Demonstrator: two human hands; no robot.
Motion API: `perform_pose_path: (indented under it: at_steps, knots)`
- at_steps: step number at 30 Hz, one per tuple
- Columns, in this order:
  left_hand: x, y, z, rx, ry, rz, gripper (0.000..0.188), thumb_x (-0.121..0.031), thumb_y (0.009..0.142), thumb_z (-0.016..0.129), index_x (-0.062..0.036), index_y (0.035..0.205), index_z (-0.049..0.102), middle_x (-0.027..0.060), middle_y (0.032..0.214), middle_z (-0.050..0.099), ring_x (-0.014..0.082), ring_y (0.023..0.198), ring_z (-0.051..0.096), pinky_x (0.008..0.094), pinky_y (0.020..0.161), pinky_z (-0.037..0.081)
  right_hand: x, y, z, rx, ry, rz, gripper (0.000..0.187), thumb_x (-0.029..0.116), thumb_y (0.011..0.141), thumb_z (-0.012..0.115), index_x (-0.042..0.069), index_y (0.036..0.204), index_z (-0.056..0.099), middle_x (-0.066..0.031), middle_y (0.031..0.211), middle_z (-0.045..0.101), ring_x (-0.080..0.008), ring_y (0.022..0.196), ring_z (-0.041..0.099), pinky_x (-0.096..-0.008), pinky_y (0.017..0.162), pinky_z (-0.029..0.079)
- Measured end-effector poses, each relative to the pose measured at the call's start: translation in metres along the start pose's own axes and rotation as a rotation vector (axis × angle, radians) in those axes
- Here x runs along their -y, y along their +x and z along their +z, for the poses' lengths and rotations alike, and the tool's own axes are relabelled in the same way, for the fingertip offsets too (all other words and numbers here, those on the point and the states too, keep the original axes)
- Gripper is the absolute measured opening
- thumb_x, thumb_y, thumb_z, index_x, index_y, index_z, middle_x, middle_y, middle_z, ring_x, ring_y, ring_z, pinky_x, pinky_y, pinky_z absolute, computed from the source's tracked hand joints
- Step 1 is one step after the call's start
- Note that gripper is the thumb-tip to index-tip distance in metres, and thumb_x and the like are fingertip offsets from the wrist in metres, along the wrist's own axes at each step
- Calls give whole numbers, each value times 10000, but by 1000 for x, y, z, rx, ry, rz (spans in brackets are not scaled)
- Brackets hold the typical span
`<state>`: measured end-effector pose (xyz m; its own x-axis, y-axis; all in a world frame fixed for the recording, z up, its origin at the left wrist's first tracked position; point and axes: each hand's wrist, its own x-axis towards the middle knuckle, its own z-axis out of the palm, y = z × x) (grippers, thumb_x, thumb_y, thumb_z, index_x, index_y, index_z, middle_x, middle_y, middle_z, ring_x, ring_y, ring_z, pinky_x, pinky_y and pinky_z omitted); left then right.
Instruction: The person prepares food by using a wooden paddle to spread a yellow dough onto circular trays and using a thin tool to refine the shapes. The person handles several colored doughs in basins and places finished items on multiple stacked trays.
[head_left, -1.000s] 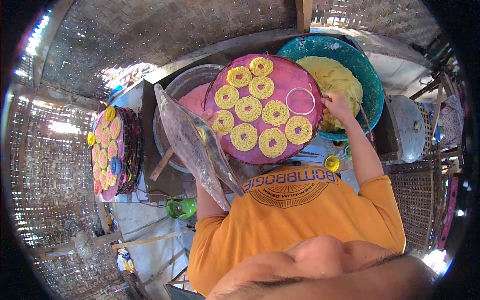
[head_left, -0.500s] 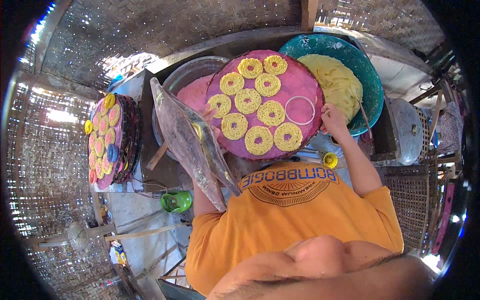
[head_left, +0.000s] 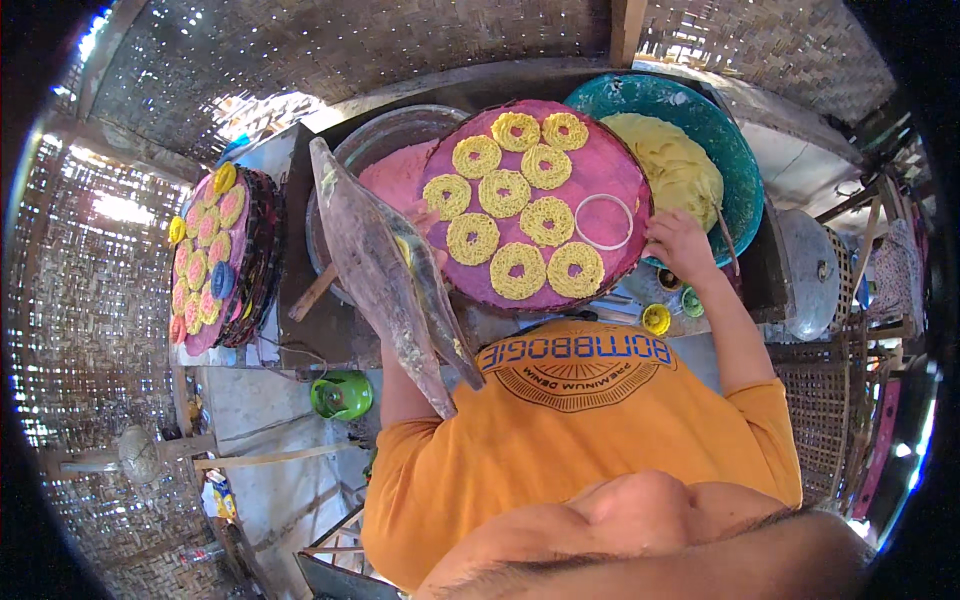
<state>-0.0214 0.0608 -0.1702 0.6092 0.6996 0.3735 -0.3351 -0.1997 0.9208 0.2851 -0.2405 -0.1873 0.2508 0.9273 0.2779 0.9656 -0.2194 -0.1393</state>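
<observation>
A round pink tray (head_left: 625, 165) with a dark rim bears several yellow rings of stringy dough (head_left: 503, 193). On its right part lies a thin white hoop (head_left: 604, 245). My right hand (head_left: 683, 245) is at the tray's right edge, fingers bent over the rim. A weathered wooden press (head_left: 375, 250) with two long arms stands tilted in front of the tray's left side, a bit of yellow dough between the arms. It hides most of my left hand (head_left: 424, 214); only some fingers show beside the tray's left edge, so its grip is hidden.
Behind the tray, a large metal basin (head_left: 400, 125) holds pink dough; a teal basin (head_left: 745, 165) holds yellow dough and a stick. Stacked trays with pink-and-yellow pieces (head_left: 225, 255) stand left. Small cups (head_left: 656, 319) sit near my right forearm. A green canister (head_left: 341, 396) is below left.
The tray appears turned slightly clockwise. My right hand has gone from a fist beside the rim to fingers reaching over it, and small cups near its forearm have come into view.
</observation>
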Motion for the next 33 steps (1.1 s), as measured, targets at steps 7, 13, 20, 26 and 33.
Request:
perform_pose_path:
  at_steps: [7, 13, 20, 26, 33]
  knots:
    - [-1, -8, 5, -4, -65, -18, 542, -74, 756, 650, -76, 1244, 414, 143, 1227, 474, 256, 1107, 488, 362, 923, 429, 68, -6, 8, -182, -103, -107, 208, 299, 648, 678, 136, 699, 558, -3, 719, 497, -192, 765, 496, -352, 665, 375]
    - [-2, -5, 13, 26, -164, -19, 533, -81, 758, 648, -75, 1239, 419, 142, 1222, 478, 254, 1101, 492, 363, 918, 433, 126, 12, 34, -269, 120, -333, 236, 313, 661, 693, 134, 669, 540, -13, 638, 460, -202, 651, 485, -338, 608, 365]
    - [-12, -18, 2, 4, -226, -62, 522, -90, 760, 646, -73, 1233, 425, 141, 1217, 483, 253, 1094, 497, 364, 911, 437, 109, 45, 19, -227, 259, 142, 191, 258, 729, 657, 80, 752, 594, -72, 701, 584, -270, 678, 556, -391, 643, 425]
    - [-15, -23, 0, -5, -268, -75, 513, -97, 762, 644, -71, 1228, 430, 141, 1212, 487, 251, 1088, 501, 365, 906, 440, 100, 70, 17, -57, 262, 335, 259, 304, 726, 637, 59, 802, 598, -118, 709, 608, -317, 710, 590, -424, 659, 457]
    - [-13, -23, 2, -10, -308, -91, 503, -105, 765, 642, -69, 1222, 436, 140, 1206, 492, 250, 1081, 506, 367, 899, 444, 104, 76, 23, -37, 281, 333, 222, 272, 716, 636, 68, 756, 559, -131, 680, 591, -319, 691, 589, -428, 630, 456]
